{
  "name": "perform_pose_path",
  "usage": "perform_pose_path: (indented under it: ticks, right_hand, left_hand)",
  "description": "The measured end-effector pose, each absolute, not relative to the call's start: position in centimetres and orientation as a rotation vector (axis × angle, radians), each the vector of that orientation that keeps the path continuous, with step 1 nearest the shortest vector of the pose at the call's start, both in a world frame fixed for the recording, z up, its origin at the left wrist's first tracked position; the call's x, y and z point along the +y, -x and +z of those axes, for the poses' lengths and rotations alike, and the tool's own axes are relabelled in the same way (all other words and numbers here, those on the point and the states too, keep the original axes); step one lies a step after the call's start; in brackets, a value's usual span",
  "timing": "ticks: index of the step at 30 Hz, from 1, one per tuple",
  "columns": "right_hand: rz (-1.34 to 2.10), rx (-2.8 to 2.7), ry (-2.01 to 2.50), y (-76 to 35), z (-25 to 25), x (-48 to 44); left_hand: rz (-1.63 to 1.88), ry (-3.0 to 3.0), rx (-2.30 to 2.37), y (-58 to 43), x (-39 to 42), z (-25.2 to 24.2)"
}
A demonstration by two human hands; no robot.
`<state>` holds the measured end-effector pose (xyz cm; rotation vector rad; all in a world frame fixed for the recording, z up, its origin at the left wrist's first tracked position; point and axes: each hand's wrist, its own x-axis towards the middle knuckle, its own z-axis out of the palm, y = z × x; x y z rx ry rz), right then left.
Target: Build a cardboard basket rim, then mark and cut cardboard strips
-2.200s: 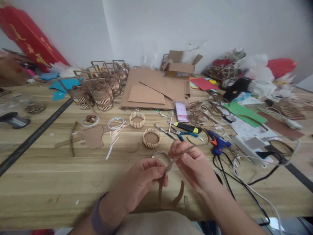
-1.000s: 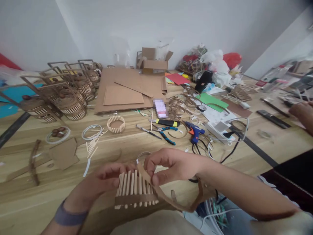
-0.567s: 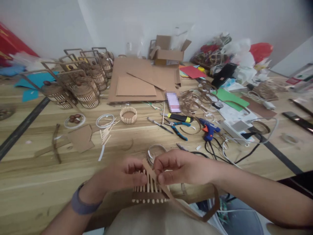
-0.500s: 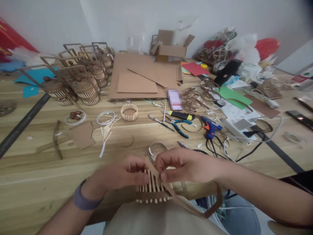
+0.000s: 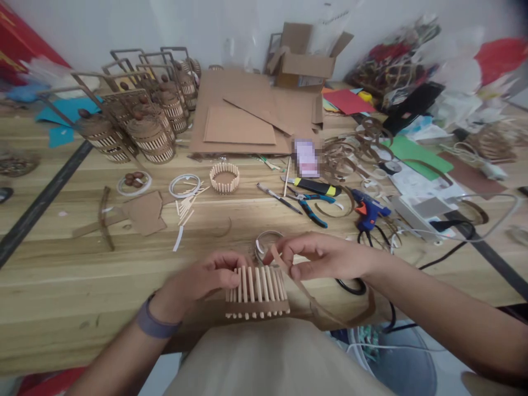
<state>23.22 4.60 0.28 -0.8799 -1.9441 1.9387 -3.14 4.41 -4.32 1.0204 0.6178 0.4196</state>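
Observation:
My left hand (image 5: 197,279) grips the left side of a small ring-shaped basket of upright wooden sticks (image 5: 256,292), held at the table's near edge above my lap. My right hand (image 5: 325,256) pinches a long brown cardboard strip (image 5: 330,314) against the basket's upper right rim. The strip curves down and right below my right wrist. A grey band is on my left wrist. A roll of clear tape (image 5: 266,243) lies just behind my hands.
On the wooden table (image 5: 82,275) lie another stick basket (image 5: 224,177), loose sticks (image 5: 186,204), cardboard sheets (image 5: 241,124), pliers (image 5: 311,209), a blue glue gun (image 5: 369,210) with black cable, finished lidded baskets (image 5: 144,135), an open box (image 5: 305,58) and coloured paper at right.
My hands first held only the strip; then my left hand took up the stick basket. Now the basket sits more upright and the strip is at its right rim. The view tilted down.

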Motion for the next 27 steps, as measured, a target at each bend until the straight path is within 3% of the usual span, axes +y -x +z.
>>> perform_pose_path:
  ticks: [7,11,17,27]
  right_hand:
    - [2.055,-1.769,0.925,-22.3,0.4,3.6]
    - [2.114,-1.706,1.079,-21.5,1.0,3.0]
    - [2.051,-1.794,1.093,-21.4,1.4,3.1]
    - [1.958,-1.908,0.941,-22.2,1.1,3.6]
  left_hand:
    - [0.556,-0.842,0.639,2.2,2.7,-5.2]
    - [0.427,-1.039,0.65,2.2,3.0,-4.8]
    - [0.3,-1.191,0.619,1.9,3.3,-3.6]
    - [0.442,-1.051,0.721,2.6,3.2,-3.9]
